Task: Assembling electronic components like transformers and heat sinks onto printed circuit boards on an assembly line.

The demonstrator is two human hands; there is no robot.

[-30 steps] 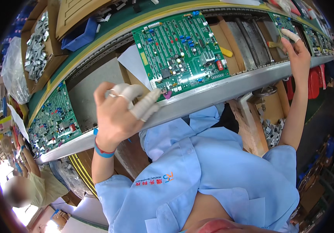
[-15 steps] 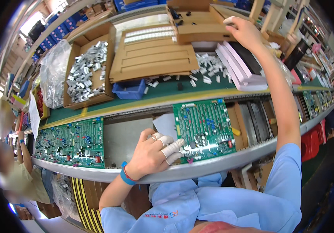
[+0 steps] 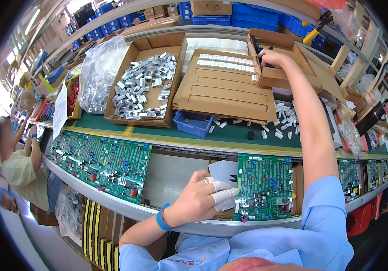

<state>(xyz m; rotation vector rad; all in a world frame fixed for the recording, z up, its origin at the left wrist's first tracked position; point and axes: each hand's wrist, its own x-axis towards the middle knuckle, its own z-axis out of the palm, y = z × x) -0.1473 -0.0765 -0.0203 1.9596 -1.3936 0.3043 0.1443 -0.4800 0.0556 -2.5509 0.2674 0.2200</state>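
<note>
here, a crowded green board (image 3: 264, 186) lies by the unclenched, empty left hand (image 3: 197, 199), right hand's (image 3: 275, 58) grip unclear.

- co-worker (image 3: 20, 174) at the far left, in a pale yellow shirt;
- carton (image 3: 135, 122) of loose grey parts (image 3: 142, 90), on the green bench (image 3: 236, 136);
- clear bag (image 3: 101, 74) just left of that carton;
- white paper (image 3: 60, 110), upright, farther left;
- flat cardboard (image 3: 223, 97), rows of white pieces (image 3: 225, 62) on its far end;
- blue bin (image 3: 194, 126) at the cardboard's near edge;
- pale pieces (image 3: 286, 118) scattered right of the cardboard;
- yellow-handled tool (image 3: 311, 36) at upper right;
- blue crates (image 3: 255, 18) at the back;
- yellow-edged panels (image 3: 95, 226) standing at lower left
</note>
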